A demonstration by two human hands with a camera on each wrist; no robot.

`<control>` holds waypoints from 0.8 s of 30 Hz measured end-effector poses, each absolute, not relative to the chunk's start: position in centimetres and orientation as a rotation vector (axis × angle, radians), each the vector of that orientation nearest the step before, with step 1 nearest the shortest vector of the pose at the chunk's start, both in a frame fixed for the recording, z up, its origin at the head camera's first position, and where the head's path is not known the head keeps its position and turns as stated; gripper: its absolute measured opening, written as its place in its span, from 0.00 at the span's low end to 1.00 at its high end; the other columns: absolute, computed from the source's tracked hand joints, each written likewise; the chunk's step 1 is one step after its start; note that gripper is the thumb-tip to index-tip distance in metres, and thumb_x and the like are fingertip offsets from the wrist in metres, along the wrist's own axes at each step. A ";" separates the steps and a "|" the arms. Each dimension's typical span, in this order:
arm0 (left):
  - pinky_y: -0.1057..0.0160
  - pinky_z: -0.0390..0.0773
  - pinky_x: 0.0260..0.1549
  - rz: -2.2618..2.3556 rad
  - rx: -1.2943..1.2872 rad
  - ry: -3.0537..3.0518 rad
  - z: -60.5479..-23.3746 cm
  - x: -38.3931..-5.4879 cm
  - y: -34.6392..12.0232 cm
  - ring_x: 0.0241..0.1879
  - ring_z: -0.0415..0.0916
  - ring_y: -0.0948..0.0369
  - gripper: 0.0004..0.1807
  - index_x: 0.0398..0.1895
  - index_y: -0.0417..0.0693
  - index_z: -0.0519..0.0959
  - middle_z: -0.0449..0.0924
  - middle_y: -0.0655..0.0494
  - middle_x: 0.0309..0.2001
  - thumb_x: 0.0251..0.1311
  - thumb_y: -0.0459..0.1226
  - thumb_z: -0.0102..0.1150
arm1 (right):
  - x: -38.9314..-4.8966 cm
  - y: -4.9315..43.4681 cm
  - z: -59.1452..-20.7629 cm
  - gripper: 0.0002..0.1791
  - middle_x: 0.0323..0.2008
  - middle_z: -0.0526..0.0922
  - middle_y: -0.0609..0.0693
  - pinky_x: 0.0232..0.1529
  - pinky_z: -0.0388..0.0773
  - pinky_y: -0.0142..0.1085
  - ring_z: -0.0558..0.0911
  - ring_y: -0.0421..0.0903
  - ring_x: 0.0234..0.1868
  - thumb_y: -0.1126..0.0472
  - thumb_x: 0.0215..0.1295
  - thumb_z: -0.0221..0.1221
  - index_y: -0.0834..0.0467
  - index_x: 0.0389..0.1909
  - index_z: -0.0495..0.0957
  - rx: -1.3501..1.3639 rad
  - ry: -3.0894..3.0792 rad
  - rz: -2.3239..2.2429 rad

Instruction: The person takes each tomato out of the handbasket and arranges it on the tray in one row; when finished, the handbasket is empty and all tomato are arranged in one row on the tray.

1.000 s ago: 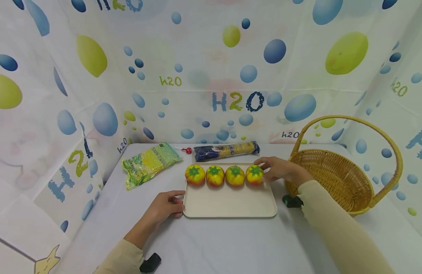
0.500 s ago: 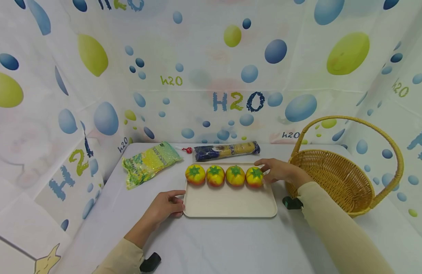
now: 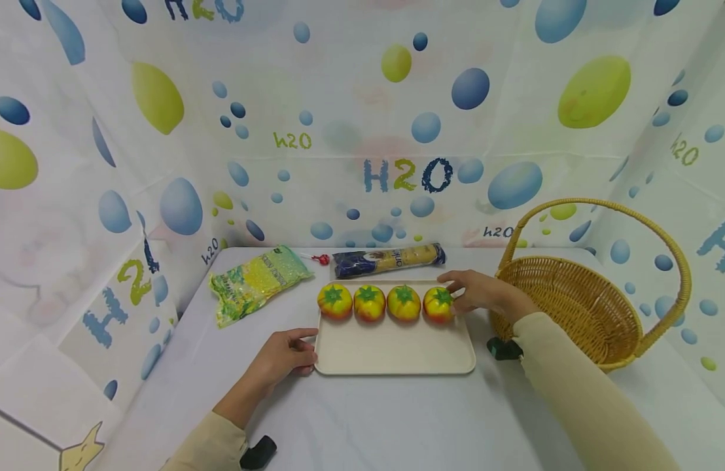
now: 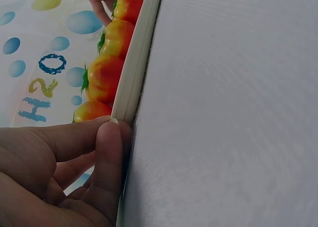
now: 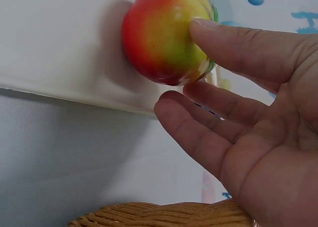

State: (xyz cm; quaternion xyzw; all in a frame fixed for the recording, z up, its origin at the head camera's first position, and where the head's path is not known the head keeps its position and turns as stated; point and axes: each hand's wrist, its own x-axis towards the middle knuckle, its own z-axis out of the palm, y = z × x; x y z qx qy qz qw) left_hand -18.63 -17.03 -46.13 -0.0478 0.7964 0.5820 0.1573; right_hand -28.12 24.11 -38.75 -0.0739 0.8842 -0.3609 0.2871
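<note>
Several red-and-yellow toy tomatoes with green leafy tops stand in a row along the far side of a cream tray [image 3: 392, 350]. My left hand [image 3: 282, 358] pinches the tray's left edge between thumb and fingers; the left wrist view shows the thumb [image 4: 110, 142] at the rim. At the row's right end, my right hand [image 3: 477, 292] is at the last tomato [image 3: 438, 304]. In the right wrist view, thumb and index finger touch this tomato [image 5: 164, 38] from two sides, while the other fingers sit below it, off its skin. The tomato rests on the tray.
A wicker basket [image 3: 574, 307] with a tall handle stands at the right, behind my right forearm. Behind the tray lies a blue-and-gold pasta packet [image 3: 389, 260], beside a small red item [image 3: 321, 260]. A yellow-green bag [image 3: 259, 283] lies at the back left.
Both hands stay nearly still. The rightmost tomato seems to have shifted very slightly to the right with my right hand; the tray has not moved.
</note>
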 end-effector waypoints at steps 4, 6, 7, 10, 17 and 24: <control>0.61 0.87 0.32 1.656 -0.136 2.286 -46.1 -18.6 -17.1 0.29 0.79 0.59 0.29 0.64 0.41 0.78 0.78 0.47 0.37 0.57 0.25 0.69 | -28.0 24.2 -38.4 0.43 0.72 0.66 0.66 0.69 0.68 0.61 0.74 0.61 0.66 0.66 0.64 0.66 0.56 0.78 0.59 -0.187 2.372 -0.991; 0.61 0.87 0.32 1.651 -0.138 2.289 -46.0 -18.6 -17.2 0.29 0.79 0.59 0.29 0.65 0.41 0.78 0.77 0.47 0.37 0.57 0.25 0.69 | -28.0 24.2 -38.4 0.42 0.72 0.66 0.65 0.69 0.66 0.63 0.74 0.62 0.66 0.65 0.65 0.65 0.55 0.78 0.58 -0.196 2.377 -0.997; 0.61 0.87 0.32 1.649 -0.140 2.290 -46.0 -18.6 -17.2 0.29 0.79 0.59 0.29 0.65 0.41 0.78 0.77 0.47 0.37 0.57 0.25 0.69 | -28.0 24.3 -38.3 0.42 0.73 0.65 0.64 0.69 0.66 0.63 0.73 0.62 0.66 0.63 0.66 0.64 0.55 0.79 0.58 -0.200 2.378 -1.002; 0.60 0.87 0.32 1.645 -0.144 2.290 -45.9 -18.7 -17.3 0.29 0.79 0.59 0.29 0.65 0.41 0.78 0.77 0.47 0.37 0.57 0.25 0.69 | -28.1 24.4 -38.3 0.40 0.73 0.65 0.64 0.68 0.69 0.61 0.73 0.62 0.67 0.59 0.69 0.63 0.54 0.79 0.57 -0.222 2.388 -1.016; 0.60 0.87 0.32 1.626 -0.143 2.308 -45.8 -18.8 -17.4 0.28 0.79 0.58 0.28 0.64 0.41 0.79 0.78 0.47 0.37 0.58 0.26 0.70 | -27.8 24.8 -37.3 0.36 0.74 0.63 0.66 0.66 0.74 0.55 0.72 0.63 0.69 0.52 0.73 0.60 0.56 0.78 0.59 -0.243 2.402 -1.160; 0.60 0.87 0.31 1.606 -0.145 2.310 -45.8 -18.7 -17.5 0.28 0.80 0.58 0.28 0.64 0.42 0.79 0.78 0.47 0.36 0.58 0.26 0.69 | -26.3 25.9 -35.6 0.34 0.73 0.66 0.64 0.66 0.75 0.55 0.73 0.62 0.68 0.48 0.74 0.58 0.55 0.76 0.62 -0.274 2.496 -1.154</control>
